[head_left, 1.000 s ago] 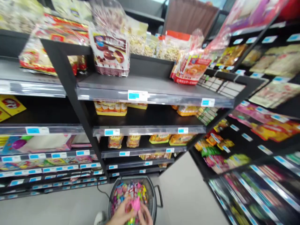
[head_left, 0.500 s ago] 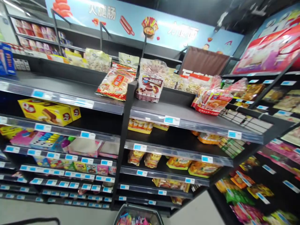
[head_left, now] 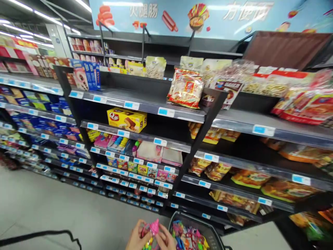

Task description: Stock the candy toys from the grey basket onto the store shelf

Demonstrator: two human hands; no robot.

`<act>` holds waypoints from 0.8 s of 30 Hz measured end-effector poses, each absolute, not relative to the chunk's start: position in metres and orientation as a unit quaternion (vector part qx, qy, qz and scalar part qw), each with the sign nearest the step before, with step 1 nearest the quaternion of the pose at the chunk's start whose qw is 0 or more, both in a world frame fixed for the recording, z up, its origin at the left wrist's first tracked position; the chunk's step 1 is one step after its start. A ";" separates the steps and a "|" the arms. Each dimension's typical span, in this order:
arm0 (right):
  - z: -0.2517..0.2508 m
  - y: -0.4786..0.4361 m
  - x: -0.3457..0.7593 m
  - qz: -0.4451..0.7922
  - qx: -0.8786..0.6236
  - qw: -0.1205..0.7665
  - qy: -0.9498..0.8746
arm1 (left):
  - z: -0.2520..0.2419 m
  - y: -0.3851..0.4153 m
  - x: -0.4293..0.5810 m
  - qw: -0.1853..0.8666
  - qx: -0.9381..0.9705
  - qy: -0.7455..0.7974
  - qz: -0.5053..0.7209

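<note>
Dark shelving [head_left: 193, 152] is spread right across the store, topped by one blue banner [head_left: 179, 10], and on a right-hand shelf two brown-gold bags [head_left: 217, 170] are seen — two orange packs [head_left: 251, 177] beside them. Down below, one grey basket [head_left: 212, 238] is set near the foot of the shelves, filled with small colourful items [head_left: 187, 241] too many to be counted. And now the two hands: one pink-tipped item [head_left: 154, 227] is grasped in the fingers of both the left hand [head_left: 137, 239] and the right hand [head_left: 167, 239], held just left of the basket. Its pointed tip is turned upward, its long axis angled roughly up the view — yellow and green are glimpsed beneath, its lower end not shown.
</note>
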State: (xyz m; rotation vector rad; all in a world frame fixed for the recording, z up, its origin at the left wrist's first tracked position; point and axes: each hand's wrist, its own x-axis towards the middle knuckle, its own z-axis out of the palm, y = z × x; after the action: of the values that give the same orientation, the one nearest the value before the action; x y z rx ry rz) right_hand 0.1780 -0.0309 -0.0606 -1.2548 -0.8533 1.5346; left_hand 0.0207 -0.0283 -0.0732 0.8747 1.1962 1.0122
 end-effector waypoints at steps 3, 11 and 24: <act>-0.060 -0.044 0.148 0.666 -0.489 0.424 -0.371 | -0.070 -0.050 -0.023 0.614 0.390 0.525 0.443; -0.040 -0.067 0.089 0.663 -0.486 0.417 -0.387 | -0.050 -0.078 -0.080 0.562 0.418 0.560 0.442; -0.031 -0.095 0.097 0.644 -0.521 0.419 -0.373 | -0.067 -0.092 -0.081 0.567 0.453 0.571 0.384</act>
State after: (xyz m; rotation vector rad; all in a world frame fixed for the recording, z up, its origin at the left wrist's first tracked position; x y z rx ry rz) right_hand 0.0966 -0.0955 -0.0308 -1.3050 -0.9348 1.6137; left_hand -0.0806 -0.0923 -0.0666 1.0646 1.3426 0.9019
